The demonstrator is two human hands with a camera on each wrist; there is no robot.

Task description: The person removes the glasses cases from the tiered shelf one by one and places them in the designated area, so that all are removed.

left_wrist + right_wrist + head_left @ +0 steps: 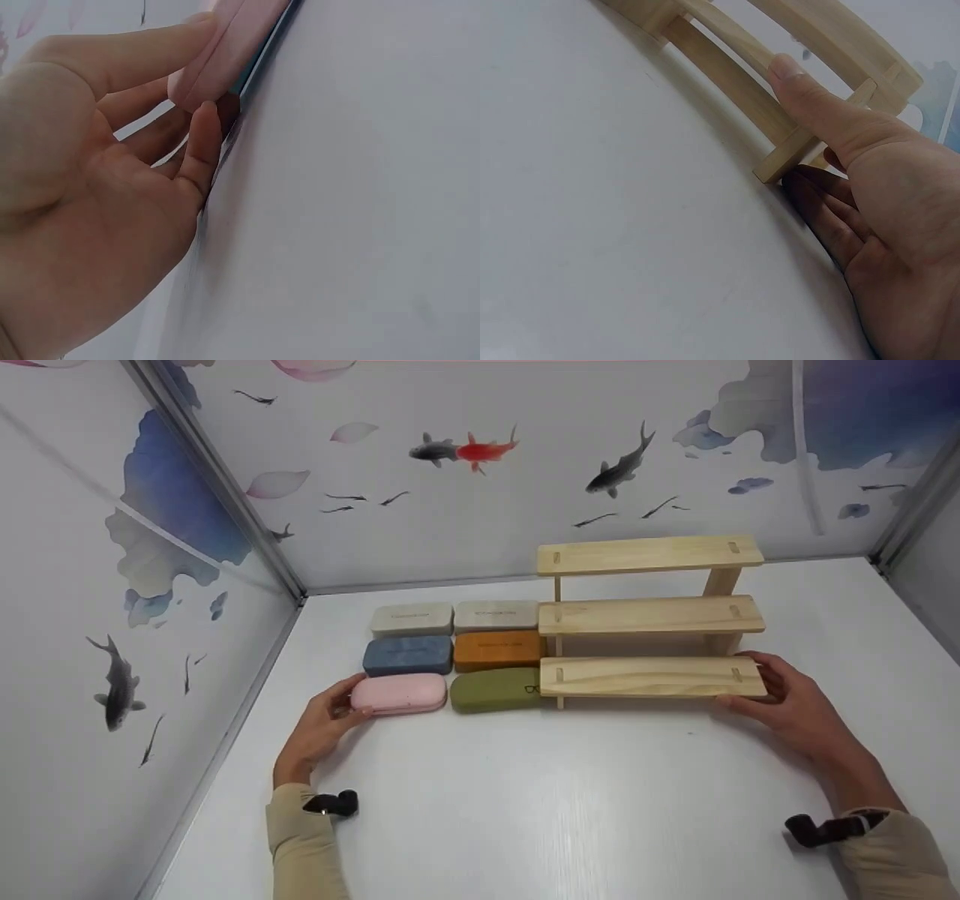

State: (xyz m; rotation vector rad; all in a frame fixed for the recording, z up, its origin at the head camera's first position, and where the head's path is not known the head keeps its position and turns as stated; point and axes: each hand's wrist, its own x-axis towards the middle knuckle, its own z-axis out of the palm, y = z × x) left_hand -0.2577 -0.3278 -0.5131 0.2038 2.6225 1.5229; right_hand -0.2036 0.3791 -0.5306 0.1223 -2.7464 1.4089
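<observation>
My left hand (319, 727) holds the left end of a pink glasses case (399, 693), thumb in front and fingers behind. The left wrist view shows the thumb and fingertips against the pink case (217, 56). On the other side, my right hand (799, 709) grips the right end of a three-tier wooden shelf (645, 678) at its lowest board. In the right wrist view the thumb lies along the shelf (780, 154), with fingers bent around its end. Beside the pink case is an olive green case (491, 691), its right end against or behind the lowest board; I cannot tell which.
Behind the front cases sit a blue case (409, 655) and an orange case (497, 651). Two pale cases (412, 619) form the back row, left of the shelf. The white table (525, 810) is bounded by printed walls (420, 517) at the back and sides.
</observation>
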